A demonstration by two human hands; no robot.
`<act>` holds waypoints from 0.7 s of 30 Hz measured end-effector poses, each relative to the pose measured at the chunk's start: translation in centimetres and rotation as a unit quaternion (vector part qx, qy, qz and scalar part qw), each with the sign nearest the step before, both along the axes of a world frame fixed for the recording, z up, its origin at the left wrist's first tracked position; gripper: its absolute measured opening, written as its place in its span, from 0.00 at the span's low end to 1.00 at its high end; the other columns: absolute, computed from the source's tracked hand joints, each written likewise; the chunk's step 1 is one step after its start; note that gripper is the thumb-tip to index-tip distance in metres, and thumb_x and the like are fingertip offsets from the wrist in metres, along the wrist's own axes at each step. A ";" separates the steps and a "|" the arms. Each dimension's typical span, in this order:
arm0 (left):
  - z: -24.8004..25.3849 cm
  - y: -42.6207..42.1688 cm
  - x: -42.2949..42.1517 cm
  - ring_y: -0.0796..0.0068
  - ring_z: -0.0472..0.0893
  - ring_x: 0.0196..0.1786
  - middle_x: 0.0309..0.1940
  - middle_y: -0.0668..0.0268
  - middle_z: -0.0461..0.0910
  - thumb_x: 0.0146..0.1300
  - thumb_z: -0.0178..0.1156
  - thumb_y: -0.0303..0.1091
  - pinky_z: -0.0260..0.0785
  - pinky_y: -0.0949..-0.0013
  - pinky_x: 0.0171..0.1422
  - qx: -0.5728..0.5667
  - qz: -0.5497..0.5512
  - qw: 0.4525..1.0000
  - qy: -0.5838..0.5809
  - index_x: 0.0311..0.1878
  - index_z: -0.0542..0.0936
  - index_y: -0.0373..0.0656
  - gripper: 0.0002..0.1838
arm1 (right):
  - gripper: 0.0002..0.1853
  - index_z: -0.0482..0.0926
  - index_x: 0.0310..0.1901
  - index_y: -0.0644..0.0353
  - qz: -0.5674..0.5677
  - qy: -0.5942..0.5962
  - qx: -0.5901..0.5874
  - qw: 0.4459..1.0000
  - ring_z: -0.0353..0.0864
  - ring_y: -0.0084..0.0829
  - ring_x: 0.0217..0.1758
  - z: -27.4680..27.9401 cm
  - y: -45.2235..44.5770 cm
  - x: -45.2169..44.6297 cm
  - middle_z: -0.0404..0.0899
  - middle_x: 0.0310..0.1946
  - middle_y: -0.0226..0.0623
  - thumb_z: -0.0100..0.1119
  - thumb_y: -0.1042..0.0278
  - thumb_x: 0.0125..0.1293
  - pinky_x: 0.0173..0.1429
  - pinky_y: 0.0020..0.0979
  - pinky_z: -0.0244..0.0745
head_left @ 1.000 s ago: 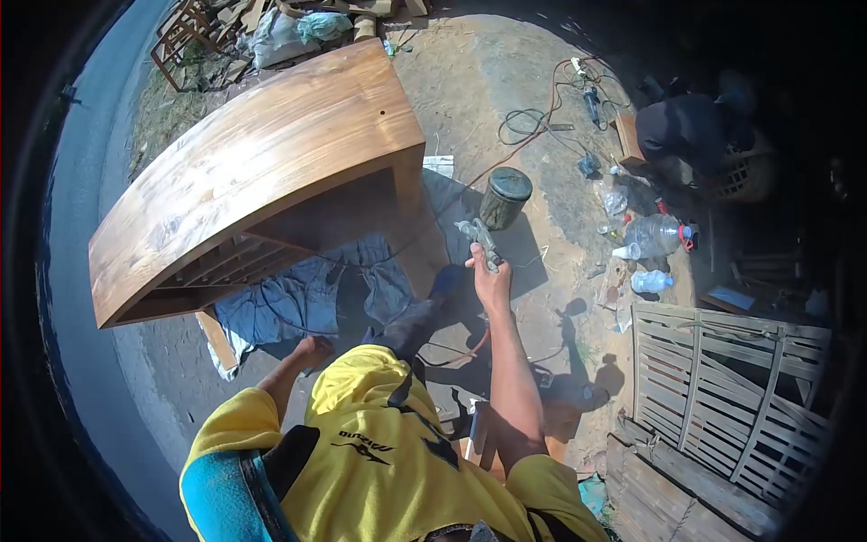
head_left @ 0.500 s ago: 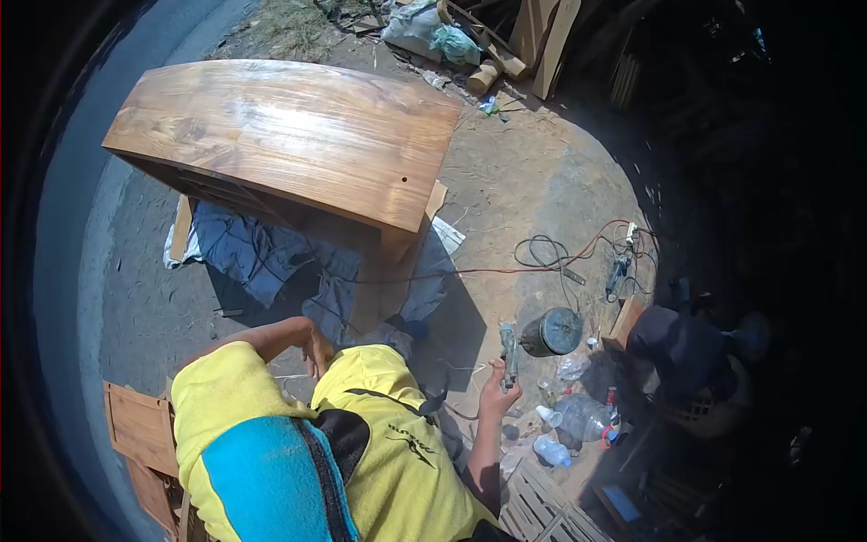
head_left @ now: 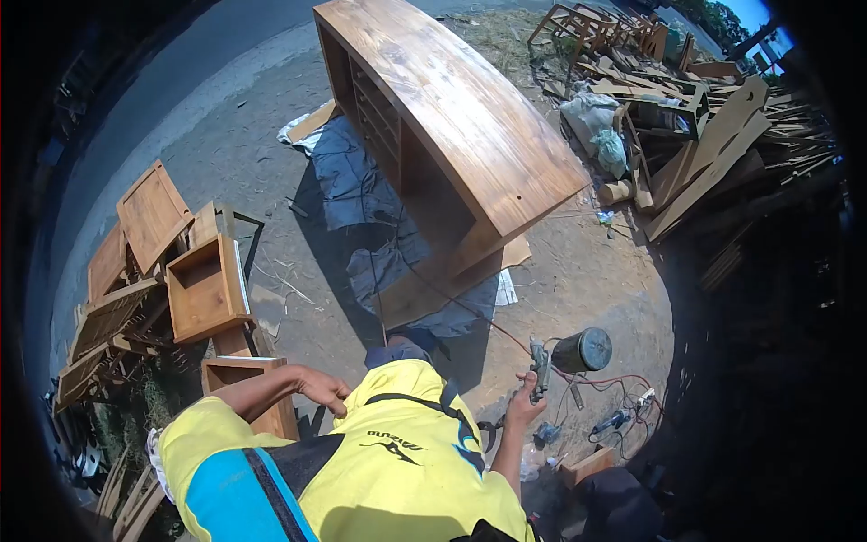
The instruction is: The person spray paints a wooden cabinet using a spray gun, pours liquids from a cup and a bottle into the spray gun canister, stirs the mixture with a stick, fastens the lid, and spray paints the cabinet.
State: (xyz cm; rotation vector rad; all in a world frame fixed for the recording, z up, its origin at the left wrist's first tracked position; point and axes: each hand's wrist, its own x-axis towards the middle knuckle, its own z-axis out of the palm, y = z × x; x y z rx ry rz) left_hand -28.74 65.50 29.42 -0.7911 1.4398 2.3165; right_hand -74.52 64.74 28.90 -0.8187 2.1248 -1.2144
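Note:
My right hand (head_left: 522, 404) is closed around the handle of a stained grey spray gun (head_left: 539, 369). A dark round cup with a lid (head_left: 582, 350) sits at the gun's right side and seems to be part of it. Close to the front of my yellow shirt is my left hand (head_left: 325, 388), its fingers bent inward and their tips hidden by the cloth. Beyond both hands stands a large brown wooden cabinet (head_left: 452, 90) with a glossy surface and open compartments. It rests over grey cloth sheets (head_left: 348, 181) and a board (head_left: 397, 303).
At left, a wooden drawer (head_left: 206, 289) and panels (head_left: 153, 217) lie stacked. An orange hose or cord (head_left: 506, 334) crosses the ground. A power tool (head_left: 612, 421) lies among cords at lower right. Scrap wood (head_left: 713, 154) is piled at upper right. A dark-clothed person (head_left: 619, 506) is at bottom right.
My view has turned, bringing the stacked drawers and the scrap pile into sight. The cabinet appears rotated and further right. The spray gun and its cup stay together in my right hand.

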 end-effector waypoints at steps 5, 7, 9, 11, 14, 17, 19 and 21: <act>3.8 3.3 -5.0 0.67 0.88 0.53 0.52 0.57 0.91 0.63 0.73 0.37 0.78 0.61 0.61 -0.154 -0.111 0.976 -0.105 0.62 0.85 0.38 0.25 | 0.20 0.89 0.46 0.66 0.192 0.024 -0.069 0.979 0.73 0.20 0.28 2.8 2.6 -2.9 0.85 0.31 0.28 0.62 0.53 0.81 0.34 0.32 0.67; 4.8 3.5 -6.0 0.58 0.89 0.54 0.51 0.54 0.90 0.62 0.74 0.39 0.79 0.58 0.61 -0.272 0.026 0.936 -0.222 0.61 0.84 0.41 0.25 | 0.15 0.89 0.46 0.64 0.254 0.028 -0.145 0.956 0.74 0.22 0.27 5.3 3.9 -1.7 0.86 0.30 0.29 0.64 0.59 0.80 0.34 0.32 0.69; 4.2 3.9 -7.4 0.55 0.88 0.57 0.54 0.54 0.89 0.62 0.75 0.43 0.79 0.55 0.64 -0.436 0.229 0.851 -0.184 0.63 0.83 0.43 0.28 | 0.13 0.89 0.45 0.64 0.317 0.059 -0.145 0.935 0.82 0.31 0.29 4.9 5.5 -2.0 0.88 0.31 0.37 0.67 0.61 0.76 0.37 0.36 0.74; 7.8 3.4 -10.7 0.57 0.84 0.67 0.65 0.55 0.83 0.65 0.74 0.47 0.75 0.55 0.72 -0.448 0.381 0.798 -0.130 0.71 0.75 0.45 0.35 | 0.09 0.89 0.44 0.62 0.394 0.096 -0.096 0.909 0.89 0.46 0.30 5.6 7.0 -1.0 0.88 0.30 0.47 0.72 0.66 0.69 0.36 0.41 0.79; 10.6 4.4 -14.9 0.54 0.77 0.74 0.71 0.54 0.78 0.60 0.78 0.49 0.69 0.53 0.79 -0.506 0.451 0.728 -0.104 0.76 0.72 0.44 0.43 | 0.09 0.89 0.43 0.63 0.461 0.092 -0.093 0.878 0.83 0.36 0.25 5.8 9.1 2.4 0.86 0.26 0.44 0.71 0.64 0.72 0.34 0.38 0.75; 11.7 5.6 -16.7 0.53 0.72 0.78 0.74 0.53 0.74 0.53 0.83 0.49 0.64 0.52 0.82 -0.524 0.475 0.706 -0.019 0.79 0.68 0.44 0.52 | 0.10 0.87 0.48 0.62 0.501 0.032 -0.128 0.855 0.86 0.41 0.28 5.6 10.6 6.2 0.87 0.30 0.45 0.72 0.66 0.71 0.36 0.39 0.77; 11.6 6.3 -16.7 0.53 0.75 0.76 0.74 0.51 0.75 0.50 0.85 0.48 0.67 0.53 0.81 -0.520 0.501 0.691 0.026 0.78 0.67 0.42 0.55 | 0.12 0.86 0.50 0.62 0.534 0.022 -0.161 0.830 0.88 0.42 0.30 4.5 11.0 8.0 0.88 0.32 0.46 0.72 0.66 0.70 0.37 0.39 0.78; 11.6 7.0 -15.7 0.54 0.77 0.74 0.72 0.51 0.77 0.49 0.86 0.47 0.68 0.55 0.79 -0.499 0.523 0.691 0.015 0.78 0.67 0.42 0.55 | 0.15 0.85 0.54 0.62 0.581 0.021 -0.185 0.792 0.91 0.46 0.35 4.6 10.7 9.7 0.88 0.35 0.47 0.73 0.68 0.69 0.41 0.39 0.81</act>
